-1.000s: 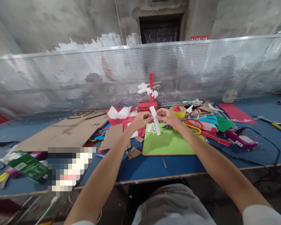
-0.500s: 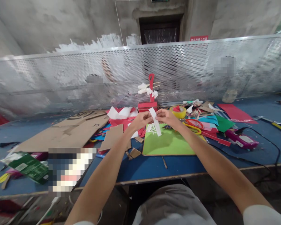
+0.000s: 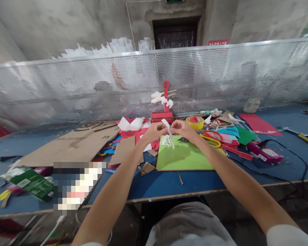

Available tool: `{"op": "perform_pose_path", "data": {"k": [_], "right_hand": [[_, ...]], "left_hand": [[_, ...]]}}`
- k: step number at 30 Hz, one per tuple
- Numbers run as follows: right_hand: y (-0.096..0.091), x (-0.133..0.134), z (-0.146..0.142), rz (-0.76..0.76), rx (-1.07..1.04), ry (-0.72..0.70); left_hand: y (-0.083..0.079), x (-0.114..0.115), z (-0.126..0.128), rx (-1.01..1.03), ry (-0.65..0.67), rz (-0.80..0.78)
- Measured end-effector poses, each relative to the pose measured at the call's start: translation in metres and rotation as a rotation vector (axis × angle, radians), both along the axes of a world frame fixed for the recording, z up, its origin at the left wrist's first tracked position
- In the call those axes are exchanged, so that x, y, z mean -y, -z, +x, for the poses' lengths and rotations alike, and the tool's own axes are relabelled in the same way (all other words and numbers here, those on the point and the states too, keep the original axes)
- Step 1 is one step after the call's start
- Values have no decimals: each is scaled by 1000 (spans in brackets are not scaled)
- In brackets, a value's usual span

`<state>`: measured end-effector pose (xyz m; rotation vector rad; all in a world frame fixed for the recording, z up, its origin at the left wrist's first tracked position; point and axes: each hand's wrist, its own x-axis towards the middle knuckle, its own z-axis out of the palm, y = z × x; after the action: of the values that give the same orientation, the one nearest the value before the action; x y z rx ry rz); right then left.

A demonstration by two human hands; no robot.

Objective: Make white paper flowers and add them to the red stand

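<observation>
Both my left hand [image 3: 157,131] and my right hand [image 3: 180,128] pinch a narrow white paper strip [image 3: 170,138] from its two sides. The strip is tilted, nearly edge-on to me, above a bright green sheet [image 3: 186,155]. White cut-paper pieces [image 3: 165,140] lie on the sheet's far left corner, just under the strip. Behind my hands stands a red upright piece with a hooked top [image 3: 166,89] on a red box-like base [image 3: 161,117]; white tufts and thin sticks are attached to it.
Yellow-handled scissors [image 3: 212,140] and a yellow tape roll [image 3: 195,123] lie right of my hands. Cardboard [image 3: 69,145] covers the left side. A purple device [image 3: 265,152] with a black cable sits at right. A perforated metal screen [image 3: 133,82] runs along the back.
The white strip has turned from showing its flat face to nearly edge-on. My hands keep almost the same place, still pinching it.
</observation>
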<state>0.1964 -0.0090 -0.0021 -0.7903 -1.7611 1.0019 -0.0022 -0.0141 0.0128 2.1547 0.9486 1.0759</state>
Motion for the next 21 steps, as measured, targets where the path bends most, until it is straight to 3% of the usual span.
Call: {"op": "perform_pose_path", "data": {"k": [8, 14, 21], "right_hand": [[-2, 3, -3, -35, 55, 26], [-1, 4, -4, 58, 103, 99], [-2, 5, -3, 55, 111, 111]], "left_hand": [[-2, 3, 2, 16, -2, 7], [2, -1, 1, 28, 3, 0], [-5, 7, 3, 20, -17, -15]]}}
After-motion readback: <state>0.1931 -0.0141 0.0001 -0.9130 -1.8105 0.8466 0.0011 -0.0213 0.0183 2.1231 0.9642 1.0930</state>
